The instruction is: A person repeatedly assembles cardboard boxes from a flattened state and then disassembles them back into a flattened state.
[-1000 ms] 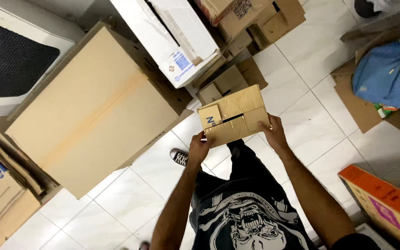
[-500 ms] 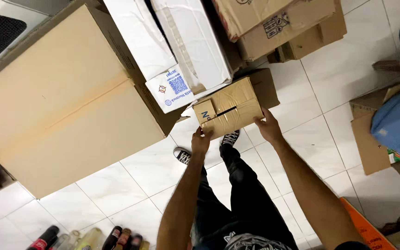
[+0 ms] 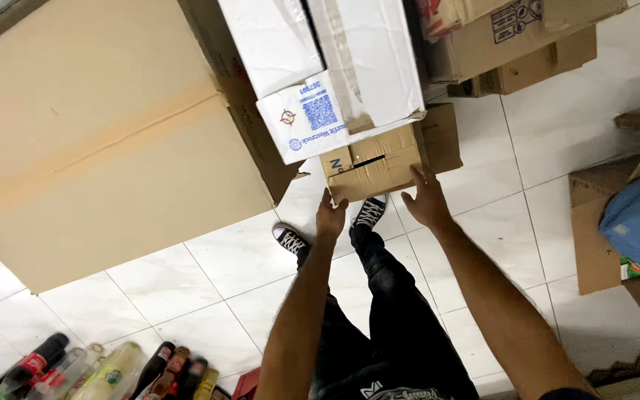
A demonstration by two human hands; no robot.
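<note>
A big tan carton (image 3: 105,141) lies far left. The left hand (image 3: 330,219) touches the near edge of the small cardboard box (image 3: 374,164), fingers loosely spread; the right hand (image 3: 427,201) does likewise, gripping nothing. The box sits on the tiled floor (image 3: 557,133), tucked under a white carton (image 3: 368,59). It looks light and stiff, best held by its side edges.
</note>
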